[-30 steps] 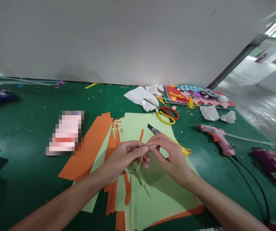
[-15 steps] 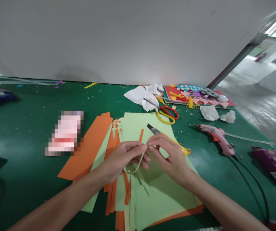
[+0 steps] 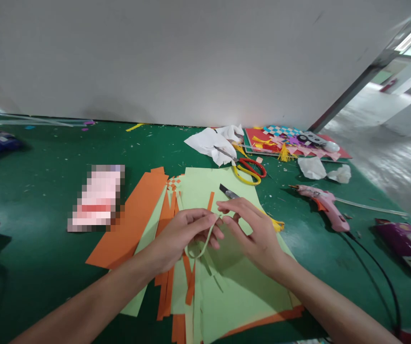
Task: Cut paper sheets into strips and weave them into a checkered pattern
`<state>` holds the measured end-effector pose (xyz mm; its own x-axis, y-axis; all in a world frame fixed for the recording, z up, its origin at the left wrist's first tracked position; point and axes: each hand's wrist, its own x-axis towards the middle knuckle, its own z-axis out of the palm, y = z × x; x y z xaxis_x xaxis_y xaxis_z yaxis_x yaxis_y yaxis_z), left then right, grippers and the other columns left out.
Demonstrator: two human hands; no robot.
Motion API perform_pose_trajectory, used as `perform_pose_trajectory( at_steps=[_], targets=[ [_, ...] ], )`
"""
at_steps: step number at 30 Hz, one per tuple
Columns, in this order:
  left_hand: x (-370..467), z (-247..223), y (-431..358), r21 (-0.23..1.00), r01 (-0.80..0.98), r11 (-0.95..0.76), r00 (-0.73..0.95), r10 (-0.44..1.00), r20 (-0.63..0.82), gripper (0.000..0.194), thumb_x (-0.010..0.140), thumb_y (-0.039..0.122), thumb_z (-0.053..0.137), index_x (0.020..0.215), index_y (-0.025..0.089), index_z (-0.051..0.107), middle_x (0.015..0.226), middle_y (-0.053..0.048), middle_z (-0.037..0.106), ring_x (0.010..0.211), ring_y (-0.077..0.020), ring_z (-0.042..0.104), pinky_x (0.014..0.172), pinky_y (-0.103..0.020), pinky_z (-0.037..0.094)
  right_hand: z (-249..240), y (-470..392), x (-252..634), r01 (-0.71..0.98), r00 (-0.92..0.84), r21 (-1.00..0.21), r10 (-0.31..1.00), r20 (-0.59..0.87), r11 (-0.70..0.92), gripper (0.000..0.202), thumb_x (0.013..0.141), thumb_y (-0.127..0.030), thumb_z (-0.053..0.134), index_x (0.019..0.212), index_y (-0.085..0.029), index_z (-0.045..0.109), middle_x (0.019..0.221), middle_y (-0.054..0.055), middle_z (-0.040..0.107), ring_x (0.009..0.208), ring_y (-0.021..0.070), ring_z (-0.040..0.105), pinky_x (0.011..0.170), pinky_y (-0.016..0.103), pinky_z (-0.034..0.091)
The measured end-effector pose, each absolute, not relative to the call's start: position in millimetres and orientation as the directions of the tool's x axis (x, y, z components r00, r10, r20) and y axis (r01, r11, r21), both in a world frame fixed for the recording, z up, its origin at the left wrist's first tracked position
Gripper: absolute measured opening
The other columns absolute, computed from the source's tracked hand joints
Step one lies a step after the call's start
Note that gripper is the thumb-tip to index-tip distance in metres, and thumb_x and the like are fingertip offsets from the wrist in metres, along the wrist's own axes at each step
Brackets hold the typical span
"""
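My left hand (image 3: 182, 239) pinches a thin light green paper strip (image 3: 208, 238) between thumb and forefinger, and the strip curls down in a loop below. Close beside its upper end is my right hand (image 3: 257, 236), thumb and forefinger spread a little, holding nothing visible. Both hands are over a large light green paper sheet (image 3: 244, 296). A utility knife (image 3: 230, 192) lies on that sheet, partly hidden behind my right hand. Narrow orange paper strips (image 3: 164, 224) lie under and around my left wrist, by a small orange-and-white checked woven piece (image 3: 173, 183).
Scissors (image 3: 252, 168) with red and yellow handles rest by crumpled white paper (image 3: 209, 143). On the right are a pink glue gun (image 3: 329, 205), its cord, and a purple packet (image 3: 406, 248). A pixelated pink object (image 3: 98, 198) lies left, near orange paper (image 3: 126, 224). A wall (image 3: 155, 57) stands behind.
My right thumb and forefinger have come apart and let go of the green strip's end. My left hand keeps its pinch almost in the same spot.
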<state>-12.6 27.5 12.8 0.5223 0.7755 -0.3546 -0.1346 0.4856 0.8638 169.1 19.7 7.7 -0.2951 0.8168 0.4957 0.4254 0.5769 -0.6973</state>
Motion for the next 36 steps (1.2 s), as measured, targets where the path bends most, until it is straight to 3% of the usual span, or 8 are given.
perform_pose_trajectory(
  at_steps=[4, 15, 20, 26, 30, 33, 36],
  targets=[
    [-12, 14, 28, 0.865, -0.153, 0.478, 0.502, 0.792, -0.349, 0.024, 0.090, 0.037, 0.059, 0.084, 0.015, 0.068, 0.075, -0.001, 0.068, 0.060, -0.0075, 0.063, 0.053, -0.016, 0.041, 7, 20, 168, 0.423, -0.324, -0.653, 0.778, 0.538, 0.628, 0.031, 0.090, -0.012, 0.052, 0.118, -0.022, 0.060, 0.104, 0.007, 0.066, 0.096, 0.0182, 0.059, 0.080, 0.035, 0.051],
    [-12, 14, 28, 0.841, -0.203, 0.502, 0.502, 0.790, -0.351, 0.026, 0.089, 0.039, 0.060, 0.084, 0.014, 0.067, 0.078, -0.002, 0.067, 0.061, -0.0085, 0.061, 0.059, -0.018, 0.044, 6, 19, 168, 0.417, -0.365, -0.648, 0.770, 0.523, 0.637, 0.037, 0.089, -0.013, 0.052, 0.125, -0.024, 0.056, 0.106, 0.007, 0.065, 0.097, 0.0192, 0.059, 0.084, 0.038, 0.050],
    [-12, 13, 29, 0.834, -0.204, 0.513, 0.518, 0.779, -0.353, 0.027, 0.089, 0.039, 0.060, 0.083, 0.014, 0.067, 0.077, -0.002, 0.067, 0.060, -0.0079, 0.061, 0.056, -0.018, 0.043, 8, 19, 169, 0.395, -0.325, -0.717, 0.818, 0.475, 0.574, 0.031, 0.089, -0.017, 0.053, 0.119, -0.025, 0.061, 0.103, 0.006, 0.067, 0.096, 0.0197, 0.059, 0.080, 0.037, 0.051],
    [-13, 15, 29, 0.809, -0.188, 0.557, 0.571, 0.732, -0.372, 0.025, 0.086, 0.039, 0.062, 0.087, 0.014, 0.067, 0.073, -0.001, 0.066, 0.058, -0.0086, 0.062, 0.057, -0.019, 0.043, 15, 22, 169, 0.313, -0.287, -0.861, 0.904, 0.318, 0.402, 0.014, 0.088, -0.019, 0.056, 0.095, -0.022, 0.068, 0.090, 0.004, 0.067, 0.085, 0.0164, 0.061, 0.071, 0.030, 0.050],
    [-12, 15, 28, 0.822, -0.131, 0.554, 0.595, 0.708, -0.381, 0.028, 0.088, 0.041, 0.059, 0.087, 0.014, 0.066, 0.072, -0.002, 0.066, 0.057, -0.0085, 0.062, 0.053, -0.017, 0.041, 16, 23, 169, 0.254, -0.303, -0.901, 0.914, 0.270, 0.351, 0.011, 0.088, -0.020, 0.058, 0.081, -0.021, 0.067, 0.083, 0.003, 0.065, 0.080, 0.0157, 0.061, 0.074, 0.031, 0.049],
    [-10, 15, 27, 0.865, -0.095, 0.493, 0.599, 0.722, -0.346, 0.031, 0.091, 0.043, 0.054, 0.085, 0.014, 0.066, 0.074, -0.003, 0.066, 0.060, -0.0111, 0.063, 0.057, -0.020, 0.044, 17, 23, 169, 0.253, -0.298, -0.913, 0.924, 0.241, 0.320, 0.014, 0.088, -0.022, 0.057, 0.077, -0.020, 0.065, 0.080, 0.002, 0.064, 0.077, 0.0154, 0.060, 0.072, 0.031, 0.048],
    [-8, 17, 23, 0.955, 0.028, 0.295, 0.524, 0.809, -0.265, 0.035, 0.093, 0.042, 0.049, 0.080, 0.015, 0.066, 0.073, -0.003, 0.066, 0.067, -0.0143, 0.064, 0.064, -0.024, 0.046, 18, 22, 169, 0.274, -0.278, -0.911, 0.932, 0.232, 0.308, 0.014, 0.088, -0.023, 0.057, 0.075, -0.020, 0.063, 0.077, 0.001, 0.062, 0.073, 0.0144, 0.058, 0.065, 0.028, 0.047]
  ],
)
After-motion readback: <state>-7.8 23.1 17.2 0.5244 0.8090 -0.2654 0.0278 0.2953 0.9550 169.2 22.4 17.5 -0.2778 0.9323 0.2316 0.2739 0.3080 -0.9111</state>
